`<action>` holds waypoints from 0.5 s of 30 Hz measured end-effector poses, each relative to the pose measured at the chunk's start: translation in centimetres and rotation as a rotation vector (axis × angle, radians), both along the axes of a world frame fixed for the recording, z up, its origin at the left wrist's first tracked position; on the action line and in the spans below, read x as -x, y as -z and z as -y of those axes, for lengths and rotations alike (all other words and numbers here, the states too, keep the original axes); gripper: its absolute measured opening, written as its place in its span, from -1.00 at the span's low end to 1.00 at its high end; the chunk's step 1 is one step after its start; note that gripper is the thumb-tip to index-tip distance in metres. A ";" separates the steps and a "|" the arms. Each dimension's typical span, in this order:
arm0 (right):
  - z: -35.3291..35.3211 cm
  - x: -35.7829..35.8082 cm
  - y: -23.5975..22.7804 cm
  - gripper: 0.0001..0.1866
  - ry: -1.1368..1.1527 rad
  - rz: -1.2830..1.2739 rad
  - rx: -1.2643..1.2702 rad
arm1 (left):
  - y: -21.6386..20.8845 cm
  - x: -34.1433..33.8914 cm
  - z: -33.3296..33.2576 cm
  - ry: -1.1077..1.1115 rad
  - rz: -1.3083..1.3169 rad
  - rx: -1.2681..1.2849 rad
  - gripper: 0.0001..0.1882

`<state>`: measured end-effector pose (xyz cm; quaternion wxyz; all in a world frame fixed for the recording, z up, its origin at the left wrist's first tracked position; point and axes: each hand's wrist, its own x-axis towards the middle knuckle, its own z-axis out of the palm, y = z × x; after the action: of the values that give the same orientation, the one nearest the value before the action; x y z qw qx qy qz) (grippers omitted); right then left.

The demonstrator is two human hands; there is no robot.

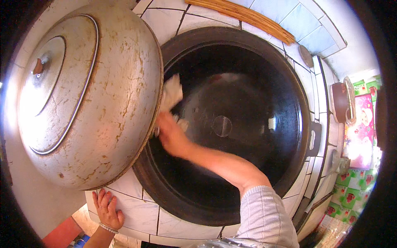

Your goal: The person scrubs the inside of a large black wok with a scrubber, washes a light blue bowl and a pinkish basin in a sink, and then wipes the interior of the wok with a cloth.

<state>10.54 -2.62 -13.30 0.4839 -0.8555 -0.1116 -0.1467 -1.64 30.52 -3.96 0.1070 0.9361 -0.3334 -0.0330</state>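
Note:
A large black wok is set into the white-tiled stove top, its inside dark and shiny. Over its left rim stands a big domed metal lid, tipped on its side, with brown stains and a small knob. My right hand reaches across the wok to the lid's edge, closed around a pale cloth. The lid's edge hides some of the cloth and the fingertips. Below the lid, my left hand, with a beaded bracelet at the wrist, lies on the tiled edge, fingers apart and holding nothing.
A bundle of thin wooden sticks lies behind the wok. At the right are a brown container with a clear lid and a green patterned cover. The wok's handle sticks out on that side.

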 end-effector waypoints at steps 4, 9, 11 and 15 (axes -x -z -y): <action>3.1 -0.2 -0.7 -0.53 -0.496 -0.451 0.498 | -0.3 0.1 0.2 0.000 -0.001 0.000 -0.54; 12.1 -5.6 2.5 -0.57 0.088 -0.025 0.474 | -0.2 0.2 0.0 0.008 0.007 -0.009 -0.53; 17.8 -4.7 2.9 -0.58 0.162 0.012 1.107 | -0.2 0.0 0.2 0.024 0.008 0.002 -0.50; 26.8 2.3 0.7 -0.50 0.227 -0.403 1.486 | -0.4 0.0 -0.1 0.021 0.022 -0.004 -0.44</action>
<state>8.21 -29.42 -14.05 -0.2235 -0.9717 -0.0023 0.0761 -1.67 30.60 -3.56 0.1012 0.9330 -0.3445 -0.0247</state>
